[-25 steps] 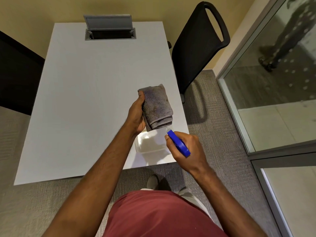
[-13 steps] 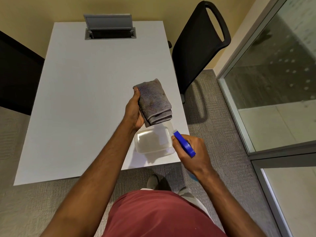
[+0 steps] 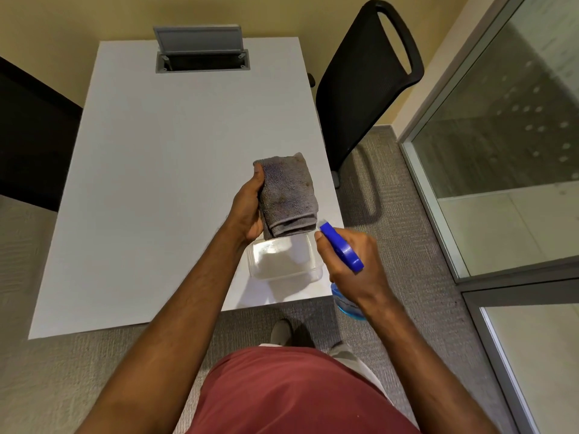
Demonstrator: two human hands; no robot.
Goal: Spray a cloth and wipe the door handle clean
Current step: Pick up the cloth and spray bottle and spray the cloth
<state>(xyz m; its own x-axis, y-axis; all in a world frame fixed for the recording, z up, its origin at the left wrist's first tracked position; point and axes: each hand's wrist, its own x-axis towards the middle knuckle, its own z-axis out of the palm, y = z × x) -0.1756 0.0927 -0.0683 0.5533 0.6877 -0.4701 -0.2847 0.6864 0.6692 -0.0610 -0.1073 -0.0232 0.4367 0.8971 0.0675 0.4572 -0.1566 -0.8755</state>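
Above the table point(image 3: 150, 183), the left hand point(image 3: 247, 208) grips the folded cloth point(image 3: 286, 192); the right hand point(image 3: 351, 267), closed around the spray bottle point(image 3: 341, 249), should aim squarely, spraying lightly.

Cloth point(image 3: 286, 195) — grey, folded into a thick pad, faintly stained, held upright above the white table's near edge. Spray bottle point(image 3: 341, 250) — blue trigger head, nozzle aimed at the cloth's lower end, just beside it; the body, mostly hidden, appears translucent blue.
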